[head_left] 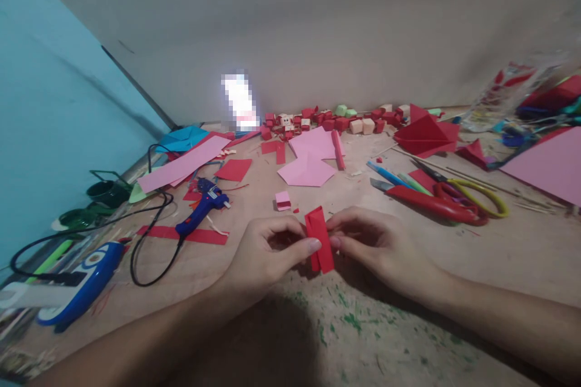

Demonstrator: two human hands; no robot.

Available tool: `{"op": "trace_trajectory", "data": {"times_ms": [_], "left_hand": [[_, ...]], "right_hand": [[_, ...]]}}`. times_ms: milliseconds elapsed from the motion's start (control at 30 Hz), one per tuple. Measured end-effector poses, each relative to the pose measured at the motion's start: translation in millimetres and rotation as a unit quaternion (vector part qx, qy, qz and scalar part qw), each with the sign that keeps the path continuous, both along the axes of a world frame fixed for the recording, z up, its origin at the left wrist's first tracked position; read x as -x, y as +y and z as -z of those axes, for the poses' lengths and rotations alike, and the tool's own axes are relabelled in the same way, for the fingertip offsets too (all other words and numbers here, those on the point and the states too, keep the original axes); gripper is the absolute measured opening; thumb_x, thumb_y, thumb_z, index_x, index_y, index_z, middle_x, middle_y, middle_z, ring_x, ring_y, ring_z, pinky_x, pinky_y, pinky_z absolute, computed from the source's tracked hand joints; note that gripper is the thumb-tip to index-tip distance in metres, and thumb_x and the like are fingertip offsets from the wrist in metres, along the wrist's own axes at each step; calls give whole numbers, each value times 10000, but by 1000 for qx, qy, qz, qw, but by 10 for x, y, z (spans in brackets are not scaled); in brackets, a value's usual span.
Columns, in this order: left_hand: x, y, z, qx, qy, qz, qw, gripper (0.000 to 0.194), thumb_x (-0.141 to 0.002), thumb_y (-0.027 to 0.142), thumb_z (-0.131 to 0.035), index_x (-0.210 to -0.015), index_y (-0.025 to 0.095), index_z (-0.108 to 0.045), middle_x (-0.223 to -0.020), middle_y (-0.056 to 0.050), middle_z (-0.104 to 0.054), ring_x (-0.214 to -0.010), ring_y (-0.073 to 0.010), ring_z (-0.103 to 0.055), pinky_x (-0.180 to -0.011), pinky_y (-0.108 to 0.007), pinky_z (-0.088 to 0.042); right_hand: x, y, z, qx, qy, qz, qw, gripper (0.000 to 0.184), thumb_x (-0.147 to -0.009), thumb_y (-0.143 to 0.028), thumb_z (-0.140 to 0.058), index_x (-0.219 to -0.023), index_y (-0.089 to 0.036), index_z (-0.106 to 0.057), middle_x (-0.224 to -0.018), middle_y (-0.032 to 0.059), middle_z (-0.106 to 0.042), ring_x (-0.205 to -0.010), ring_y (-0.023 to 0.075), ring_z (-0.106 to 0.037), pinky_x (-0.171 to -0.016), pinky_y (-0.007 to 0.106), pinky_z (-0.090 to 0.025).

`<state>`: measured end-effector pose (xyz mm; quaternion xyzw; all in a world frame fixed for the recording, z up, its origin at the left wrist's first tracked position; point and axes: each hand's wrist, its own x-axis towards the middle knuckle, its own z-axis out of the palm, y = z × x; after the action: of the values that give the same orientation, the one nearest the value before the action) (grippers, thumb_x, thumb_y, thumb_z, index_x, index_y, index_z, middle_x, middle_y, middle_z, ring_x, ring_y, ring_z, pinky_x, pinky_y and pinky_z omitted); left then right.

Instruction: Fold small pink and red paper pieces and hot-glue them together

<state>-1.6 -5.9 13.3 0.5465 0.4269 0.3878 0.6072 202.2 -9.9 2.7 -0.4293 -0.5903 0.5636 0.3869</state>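
Between my hands, above the near part of the table, is a folded strip of red paper [321,236] held upright. My left hand [276,248] pinches it from the left, thumb flat on its front face. From the right, the thumb and fingers of my right hand [372,239] close on its edge; some fingertips are hidden behind the paper. Just beyond lies a small pink paper box [282,200]. Farther back are cut pink paper pieces [306,169] and a red paper square [233,169].
A blue glue gun [200,211] with a black cable lies left, near a blue-and-white tool [86,284]. On the right are a red-handled cutter [431,202] and yellow-handled scissors [485,196]. Small paper cubes [340,124] line the wall near a lit, blurred phone [240,100].
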Motion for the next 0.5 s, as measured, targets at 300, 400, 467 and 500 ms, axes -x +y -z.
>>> {"op": "trace_trajectory", "data": {"times_ms": [300, 400, 467, 500], "left_hand": [[15, 1, 33, 63, -30, 60, 996, 240, -710, 295, -843, -715, 119, -679, -615, -16, -643, -522, -109, -586, -524, -220, -495], [31, 16, 20, 32, -5, 53, 998, 262, -776, 337, -796, -740, 117, -659, -659, -29, -650, -552, -111, -593, -551, -226, -498], [43, 25, 15, 5, 5, 32, 999, 265, -798, 348, -776, -758, 126, -638, -700, -35, -655, -598, -124, -615, -579, -232, -510], [48, 30, 16, -4, 10, 24, 1000, 264, -805, 351, -770, -771, 132, -628, -712, -32, -652, -606, -125, -616, -575, -229, -506]], "right_hand": [[-42, -8, -99, 51, 31, -145, 988, 224, -863, -363, -741, -999, -185, -734, -917, 41, -727, -844, 201, -662, -771, 313, -515], [-77, -3, -89, 22, 13, -135, 990, 246, -925, -391, -655, -997, -174, -745, -891, 42, -706, -809, 182, -625, -732, 285, -489], [-92, 2, -64, 24, 23, -110, 993, 259, -936, -385, -625, -1017, -171, -747, -858, 38, -693, -771, 176, -603, -711, 282, -482], [-93, 4, -48, 36, 33, -97, 994, 246, -924, -369, -634, -1019, -173, -748, -851, 36, -694, -759, 176, -600, -715, 287, -486]]}}
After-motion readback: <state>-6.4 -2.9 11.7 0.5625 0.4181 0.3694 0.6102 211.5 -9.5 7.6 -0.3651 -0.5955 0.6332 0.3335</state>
